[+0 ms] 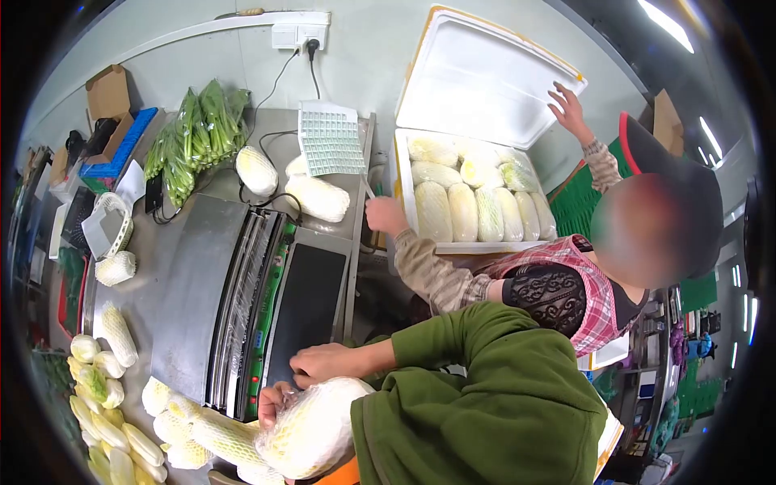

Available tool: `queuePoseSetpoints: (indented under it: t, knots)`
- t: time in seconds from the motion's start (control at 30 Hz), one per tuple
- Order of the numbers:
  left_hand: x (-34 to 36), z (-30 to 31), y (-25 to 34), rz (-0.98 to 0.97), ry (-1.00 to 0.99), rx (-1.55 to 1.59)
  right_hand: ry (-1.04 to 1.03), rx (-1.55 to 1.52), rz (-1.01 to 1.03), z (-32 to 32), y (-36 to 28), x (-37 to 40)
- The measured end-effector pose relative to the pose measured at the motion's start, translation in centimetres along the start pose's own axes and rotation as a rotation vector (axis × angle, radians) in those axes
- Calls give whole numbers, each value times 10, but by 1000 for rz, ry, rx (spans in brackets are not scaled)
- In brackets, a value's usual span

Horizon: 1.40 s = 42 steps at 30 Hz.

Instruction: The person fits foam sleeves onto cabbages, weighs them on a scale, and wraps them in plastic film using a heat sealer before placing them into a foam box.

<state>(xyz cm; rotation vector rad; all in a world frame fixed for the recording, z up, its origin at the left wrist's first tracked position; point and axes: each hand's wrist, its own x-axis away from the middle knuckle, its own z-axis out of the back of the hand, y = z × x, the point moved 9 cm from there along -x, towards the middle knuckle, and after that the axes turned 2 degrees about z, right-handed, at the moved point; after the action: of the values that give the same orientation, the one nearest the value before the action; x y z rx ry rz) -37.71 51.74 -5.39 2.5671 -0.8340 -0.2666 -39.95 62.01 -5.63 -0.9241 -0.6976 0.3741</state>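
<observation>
A napa cabbage [319, 428] in clear plastic film lies close to my body, in front of the wrapping machine [242, 323]. My left hand [276, 404] is closed on the near-left end of the cabbage, its fingers curled over the film. At the cabbage's upper edge, beside the machine's black plate [305, 295], my right hand [327, 362] has its fingers bent down, seemingly pinching the film; the fingertips are partly hidden. Napa cabbages in foam nets [218, 436] lie against the left side of the held one.
A co-worker [558, 283] stands at right, one hand by an open foam box [469, 248] of wrapped cabbages. Bagged green vegetables [202, 129], loose cabbages [319, 198], a label sheet [331, 141] and a white basket [121, 234] are farther back. Peeled cabbages [105, 428] lie lower left.
</observation>
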Motion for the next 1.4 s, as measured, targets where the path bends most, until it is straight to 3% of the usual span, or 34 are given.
queuePoseSetpoints:
  t: [0.07,0.1,0.2,0.27,0.33,0.37,0.4,0.47,0.53,0.57,0.67,1.03,1.1,1.2,1.33,1.37,1.4]
  knots:
    - [15,14,-1,-70,-206,16,309,-78,91,22,-13,-2]
    - [21,15,-1,-69,-196,22,293,-77,98,18,-15,-7]
    - [39,28,-3,-68,-34,17,408,-140,224,23,-29,-17]
    - [48,29,-5,-68,59,-11,517,44,349,41,-46,-25]
    - [61,32,-5,-74,172,-37,549,-114,705,81,-96,-19]
    - [66,35,-5,-72,227,-57,202,-444,687,82,-112,-28]
    - [72,37,-4,-70,282,-83,195,-447,689,79,-126,-28]
    - [84,42,-5,-69,402,-114,-544,-761,820,30,-163,-14]
    - [96,47,-5,-62,507,-137,-994,-693,751,-45,-133,-10]
    - [101,49,-4,-68,545,-153,-813,-728,977,-25,-138,3]
    - [119,52,-4,-76,662,-163,-1031,-1518,208,-61,-95,11]
    - [151,52,-3,-79,906,-206,-946,-1570,199,-37,-103,29]
    - [163,47,-1,-89,932,-212,-758,-1643,123,-27,-98,24]
    - [180,42,1,-95,998,-216,-840,-1780,148,-28,-108,18]
    - [174,27,6,-113,1014,-240,-784,-1783,96,-29,-109,-1]
    - [162,22,10,-131,996,-249,-763,-1781,183,-19,-110,-7]
    - [148,16,15,-154,970,-273,-641,-1582,341,-12,-104,-20]
